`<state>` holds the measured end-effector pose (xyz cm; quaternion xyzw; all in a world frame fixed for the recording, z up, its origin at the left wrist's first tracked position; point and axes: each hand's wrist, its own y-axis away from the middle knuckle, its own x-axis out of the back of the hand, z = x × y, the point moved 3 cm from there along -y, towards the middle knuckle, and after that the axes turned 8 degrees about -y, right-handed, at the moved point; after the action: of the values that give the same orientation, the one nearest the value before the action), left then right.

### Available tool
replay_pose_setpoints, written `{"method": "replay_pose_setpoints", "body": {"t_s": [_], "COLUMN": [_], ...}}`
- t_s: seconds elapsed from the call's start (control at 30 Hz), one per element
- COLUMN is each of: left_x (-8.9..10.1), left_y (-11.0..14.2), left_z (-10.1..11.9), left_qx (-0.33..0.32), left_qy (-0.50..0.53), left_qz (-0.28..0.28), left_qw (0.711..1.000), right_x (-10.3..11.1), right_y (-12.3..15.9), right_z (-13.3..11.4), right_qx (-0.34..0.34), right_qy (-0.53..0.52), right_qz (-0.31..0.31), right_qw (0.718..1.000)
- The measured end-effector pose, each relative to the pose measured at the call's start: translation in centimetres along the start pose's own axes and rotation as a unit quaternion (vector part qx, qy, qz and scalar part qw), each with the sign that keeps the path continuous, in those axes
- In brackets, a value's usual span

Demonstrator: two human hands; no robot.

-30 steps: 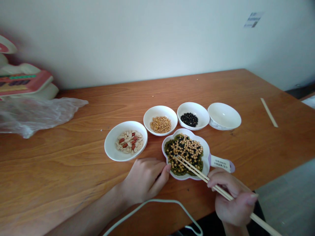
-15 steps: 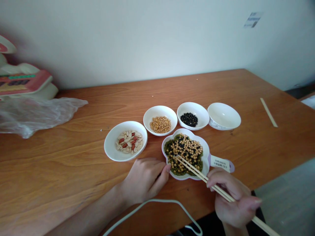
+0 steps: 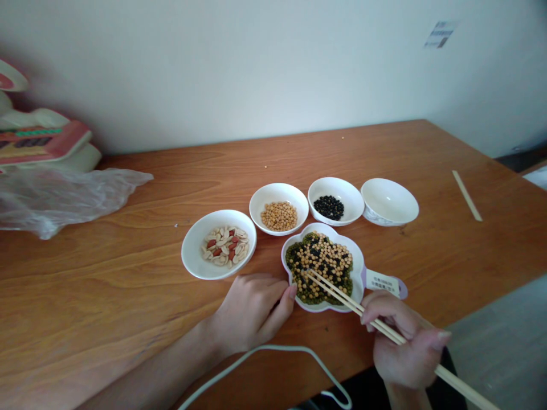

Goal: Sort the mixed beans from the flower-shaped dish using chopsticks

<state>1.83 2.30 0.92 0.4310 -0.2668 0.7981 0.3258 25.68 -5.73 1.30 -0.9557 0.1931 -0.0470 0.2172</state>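
Note:
A white flower-shaped dish [image 3: 359,262] with a purple rim holds mixed yellow soybeans, black beans and small green beans. My left hand [image 3: 254,310] is closed at the dish's near left edge, thumb against the rim; the other fingertips are partly hidden. In my right hand [image 3: 404,341] is a pair of chopsticks [image 3: 342,296], their tips close together down among the beans. Whether a bean sits between the tips is too small to tell. Behind the dish stand a bowl of soybeans [image 3: 278,216], a bowl of black beans [image 3: 329,208] and, to the left, a bowl of peanuts [image 3: 225,246].
An empty white bowl [image 3: 388,202] stands at the right of the row. Further right lies a pale stick [image 3: 467,195]. A clear plastic bag [image 3: 72,193] and a coloured toy-like object [image 3: 47,136] are at the left. A white cord [image 3: 282,347] runs in front.
My right hand and the chopsticks have shifted very slightly, the tips staying in the beans. My left hand keeps its place at the dish.

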Motion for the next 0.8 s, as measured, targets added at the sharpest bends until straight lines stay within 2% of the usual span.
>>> {"method": "replay_pose_setpoints", "body": {"t_s": [0.27,0.5,0.8], "left_x": [-0.03,-0.02,-0.16], "left_y": [-0.03,0.07,0.01], "left_z": [0.09,0.01,-0.07], "left_qx": [0.001,0.002,0.002], "left_qy": [-0.002,0.003,0.000], "left_qz": [0.004,-0.002,-0.003], "left_qw": [1.000,1.000,1.000], "right_x": [-0.26,0.11,-0.23], "right_y": [0.06,0.49,-0.01], "right_z": [0.02,0.46,-0.41], "right_qx": [-0.013,-0.023,0.022], "right_qy": [0.025,0.006,0.023], "right_qz": [-0.010,-0.001,-0.019], "right_qw": [1.000,1.000,0.999]}}
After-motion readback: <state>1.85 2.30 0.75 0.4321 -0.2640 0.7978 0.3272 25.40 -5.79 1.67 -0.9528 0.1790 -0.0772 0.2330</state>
